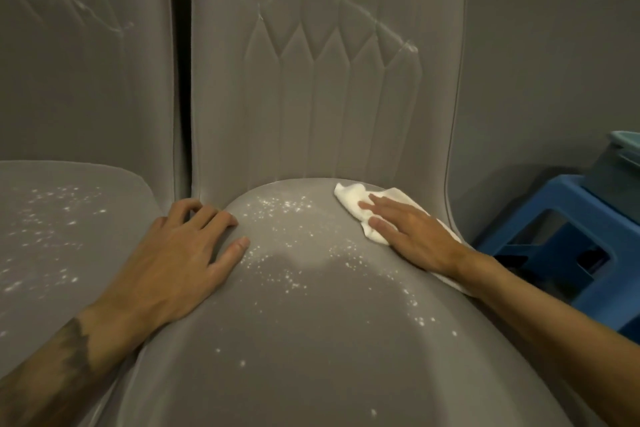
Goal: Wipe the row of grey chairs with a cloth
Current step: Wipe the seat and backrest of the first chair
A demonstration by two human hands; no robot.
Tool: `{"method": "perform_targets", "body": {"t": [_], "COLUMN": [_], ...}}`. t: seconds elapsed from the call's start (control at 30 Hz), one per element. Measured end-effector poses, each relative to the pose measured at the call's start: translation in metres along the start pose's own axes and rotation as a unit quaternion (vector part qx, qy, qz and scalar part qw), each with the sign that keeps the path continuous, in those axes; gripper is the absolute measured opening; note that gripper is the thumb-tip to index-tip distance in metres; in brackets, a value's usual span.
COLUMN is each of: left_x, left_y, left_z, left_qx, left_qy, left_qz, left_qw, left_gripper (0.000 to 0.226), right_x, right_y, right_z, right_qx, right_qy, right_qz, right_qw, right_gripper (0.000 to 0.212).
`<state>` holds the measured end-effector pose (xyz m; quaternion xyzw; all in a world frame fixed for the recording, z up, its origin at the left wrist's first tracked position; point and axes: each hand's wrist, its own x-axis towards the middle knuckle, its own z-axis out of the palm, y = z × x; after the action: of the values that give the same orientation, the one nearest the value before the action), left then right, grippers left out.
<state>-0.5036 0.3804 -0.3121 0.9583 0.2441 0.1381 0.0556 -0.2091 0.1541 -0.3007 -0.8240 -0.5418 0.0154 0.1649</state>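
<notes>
Pressing flat-fingered, the right hand (412,236) pins the white cloth (360,204) at the chair seat's (311,322) far right edge; the left hand (183,253), fingers relaxed, braces its left edge, seemingly for support.

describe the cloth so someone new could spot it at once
Find the central grey chair, its seat speckled with white flecks. At the seat's back right, the right hand presses flat on the cloth. It is the only crumpled white thing there.
</notes>
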Motion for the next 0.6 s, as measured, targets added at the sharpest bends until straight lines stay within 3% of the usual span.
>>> {"method": "perform_targets", "body": {"t": [0.13,0.27,0.33,0.47,0.6], "left_x": [0.000,0.002,0.002,0.002,0.001], "left_y": [-0.002,-0.001,-0.001,-0.004,-0.001], "left_z": [0.001,0.002,0.002,0.003,0.002], "left_qx": [0.001,-0.001,-0.003,0.003,0.006], "left_qy": [-0.001,0.002,0.006,0.007,0.005], "left_qz": [0.003,0.003,0.005,0.003,0.000], "left_qw": [1.000,1.000,1.000,1.000,1.000], "left_gripper": [0.067,0.068,0.067,0.065,0.066], "right_x": [-0.025,-0.007,-0.013,-0.041,-0.019], "right_y": [0.010,0.013,0.008,0.011,0.018], "right_z": [-0.015,-0.016,-0.008,-0.007,-0.015], "right_qx": [0.023,0.007,-0.014,0.002,0.001], "right_qy": [-0.043,0.012,0.025,-0.024,0.003], "right_qz": [0.005,0.066,0.050,0.005,0.059], "right_qw": [0.999,0.998,0.998,1.000,0.998], "right_gripper": [0.048,0.044,0.044,0.047,0.046]}}
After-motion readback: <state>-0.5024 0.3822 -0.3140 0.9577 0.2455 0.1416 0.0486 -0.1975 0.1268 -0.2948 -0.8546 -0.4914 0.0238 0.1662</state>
